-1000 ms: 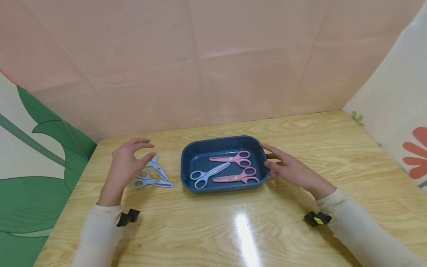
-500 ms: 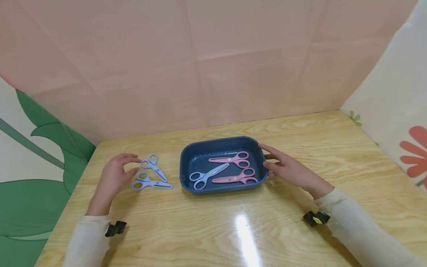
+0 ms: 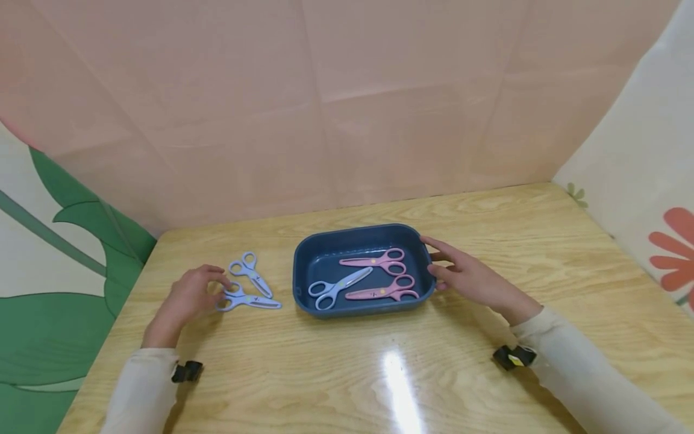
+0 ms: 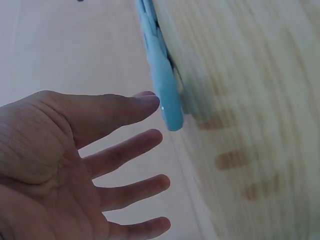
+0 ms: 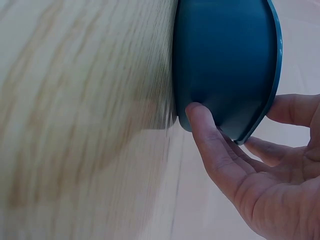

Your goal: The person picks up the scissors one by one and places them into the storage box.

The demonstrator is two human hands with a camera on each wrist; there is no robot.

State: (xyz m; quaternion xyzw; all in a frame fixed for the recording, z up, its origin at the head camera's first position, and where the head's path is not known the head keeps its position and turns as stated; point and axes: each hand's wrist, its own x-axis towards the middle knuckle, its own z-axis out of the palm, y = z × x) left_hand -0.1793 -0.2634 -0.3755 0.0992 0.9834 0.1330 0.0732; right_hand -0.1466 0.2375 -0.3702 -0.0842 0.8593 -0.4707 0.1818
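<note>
My left hand (image 3: 188, 296) is at the handle loops of light blue scissors (image 3: 252, 299) lying on the table. In the left wrist view, the thumb (image 4: 135, 106) meets the end of the blue handle, an index fingertip shows just behind it, and the other fingers extend straight. A second pair of blue scissors (image 3: 252, 274) lies just beyond, its blades close to the first pair. My right hand (image 3: 472, 277) rests against the right end of a dark blue tray (image 3: 358, 310), fingers spread along its outer wall and rim. Part of the near handle loop is hidden by my left fingers.
Inside the tray lie two pink scissors, an upper pair (image 3: 379, 261) and a lower pair (image 3: 379, 292), with blue scissors (image 3: 337, 288) at their left. The wood-patterned table (image 3: 282, 374) ends at a pinkish backdrop (image 3: 325, 120).
My left hand has moved left and down, from above the two loose blue scissors to the nearer pair's handle. My right hand and the tray keep their places.
</note>
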